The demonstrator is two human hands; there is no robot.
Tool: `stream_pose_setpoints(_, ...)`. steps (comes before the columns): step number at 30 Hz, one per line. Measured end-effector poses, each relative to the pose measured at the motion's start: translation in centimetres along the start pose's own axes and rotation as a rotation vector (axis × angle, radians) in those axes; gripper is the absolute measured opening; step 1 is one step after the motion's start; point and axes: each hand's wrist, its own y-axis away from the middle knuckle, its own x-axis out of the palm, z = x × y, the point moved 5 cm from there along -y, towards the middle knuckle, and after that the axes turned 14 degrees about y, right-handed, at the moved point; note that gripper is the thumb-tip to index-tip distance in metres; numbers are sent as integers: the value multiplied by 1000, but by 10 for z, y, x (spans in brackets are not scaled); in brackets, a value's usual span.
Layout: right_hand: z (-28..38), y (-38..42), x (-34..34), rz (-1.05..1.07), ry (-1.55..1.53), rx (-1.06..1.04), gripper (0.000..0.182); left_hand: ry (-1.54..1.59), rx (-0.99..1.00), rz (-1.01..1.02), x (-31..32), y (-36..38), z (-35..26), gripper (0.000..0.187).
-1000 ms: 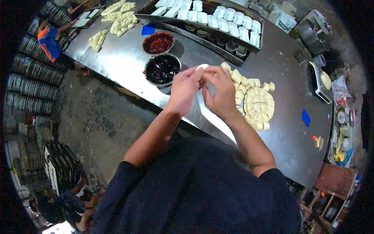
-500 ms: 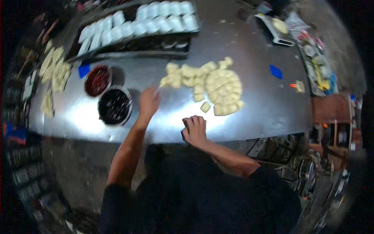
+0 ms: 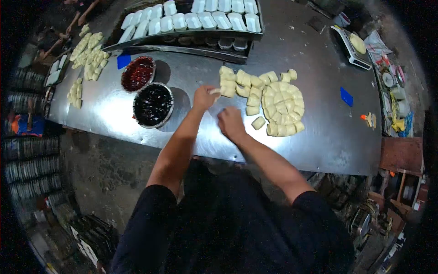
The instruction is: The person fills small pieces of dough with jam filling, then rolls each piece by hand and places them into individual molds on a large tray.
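My left hand (image 3: 204,97) reaches to the left end of a row of cut dough pieces (image 3: 227,82), its fingertips pinched on a pale piece of dough (image 3: 214,92). Just right of it and nearer me, my right hand (image 3: 232,122) is slightly blurred above the metal table, fingers curled in; anything inside them is hidden. A round cluster of dough pieces (image 3: 283,104) lies to the right, scored into segments. One loose dough piece (image 3: 258,123) sits apart, between that cluster and my right hand. Left of my hands stand a bowl of dark filling (image 3: 153,105) and a bowl of red filling (image 3: 138,74).
Behind the bowls, a tray of white paper cups (image 3: 192,21) rests on a dark metal stand. More dough (image 3: 94,57) lies at far left. Blue scrapers (image 3: 346,97) and a scale (image 3: 353,48) with dough are at right. Another person's arm (image 3: 84,13) shows at top left.
My left hand has moved toward the dough row and now touches its left end. My right hand has come up closer beside it. The whole view has shifted, so the table's things appear further right.
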Motion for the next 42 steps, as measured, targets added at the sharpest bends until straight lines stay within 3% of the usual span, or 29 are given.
stream_pose_setpoints(1, -7, 18, -36, -293, -96, 19, 11, -157, 72, -14, -14, 18, -8, 30)
stream_pose_setpoints(2, -9, 42, -36, -317, -50, 7, 12, -403, 1, -10, -24, 29, 6, 29)
stream_pose_setpoints(3, -9, 65, -18, -349, -67, 77, 17, -386, 126, -70, -32, 47, 15, 25)
stream_pose_setpoints(4, -11, 79, 20, -162, -357, 125, 20, -391, 207, -187, -40, 73, 4, 25)
stream_pose_setpoints(6, 37, 65, -29, -226, -193, -116, 19, -299, 65, -157, -42, 104, 1, 29)
stream_pose_setpoints(9, 18, 15, -23, -236, -150, -117, 13, -328, 162, -229, -50, 131, -28, 31)
stream_pose_setpoints(10, -2, 16, -31, -254, -153, -48, 12, -527, 275, -241, -47, 145, -34, 31)
stream_pose_setpoints(11, -10, 34, -43, -407, -84, -26, 12, -724, 407, -256, -47, 151, -41, 32)
stream_pose_setpoints(12, -16, 58, -12, -321, 9, -27, 13, -766, 584, -166, -45, 155, -31, 34)
stream_pose_setpoints(13, -6, 71, -15, -321, -60, -37, 14, -647, 617, -122, -46, 154, -9, 34)
stream_pose_setpoints(14, 3, 77, -20, -308, -132, -43, 16, -524, 639, -66, -43, 151, 6, 35)
stream_pose_setpoints(16, 30, 56, -40, -310, -196, -117, 15, -463, 477, -85, -45, 145, 5, 36)
stream_pose_setpoints(17, 28, 34, -41, -278, -206, -112, 13, -361, 362, -107, -48, 143, -25, 36)
stream_pose_setpoints(20, -13, 34, -46, -363, -77, -61, 9, -445, 286, -92, -55, 140, -12, 35)
stream_pose_setpoints(21, -11, 56, -27, -214, 100, -76, 11, -546, 495, -141, -57, 143, -7, 35)
stream_pose_setpoints(24, 1, 78, -43, -217, -417, 151, 18, -556, 590, -136, -53, 149, -15, 35)
stream_pose_setpoints(26, -23, 30, -52, 276, -707, 736, 20, -540, 559, -95, -54, 149, -6, 34)
stream_pose_setpoints(27, -63, -7, -43, 289, -867, 714, 27, -533, 528, -82, -53, 148, -2, 32)
stream_pose_setpoints(28, -86, -52, -74, 134, -1091, 612, 33, -525, 527, -78, -52, 148, -5, 32)
stream_pose_setpoints(29, -121, -99, -96, -117, -881, 339, 42, -566, 494, -62, -53, 147, -9, 32)
stream_pose_setpoints(30, -139, -138, -135, -276, -932, 271, 46, -609, 460, -48, -53, 146, -8, 33)
stream_pose_setpoints(31, -158, -170, -174, -312, -659, 307, 39, -595, 437, -51, -52, 146, 0, 38)
stream_pose_setpoints(32, -172, -198, -203, -518, -409, 304, 34, -595, 430, -57, -52, 147, 3, 38)
stream_pose_setpoints(34, -205, -248, -218, -710, -165, 402, 33, -623, 401, -49, -53, 147, 0, 39)
stream_pose_setpoints(35, -229, -269, -201, -711, -183, 384, 33, -591, 423, -52, -55, 147, -6, 36)
stream_pose_setpoints(37, -259, -302, -148, -570, 412, 325, 29, -608, 400, -72, -54, 148, -10, 34)
stream_pose_setpoints(38, -249, -307, -147, -581, 398, 296, 29, -613, 396, -70, -54, 147, -11, 32)
stream_pose_setpoints(40, -233, -281, -160, -808, 359, 389, 23, -546, 425, -73, -60, 148, -4, 31)
stream_pose_setpoints(42, -201, -252, -173, -884, -186, 425, 21, -483, 482, -64, -59, 149, 11, 32)
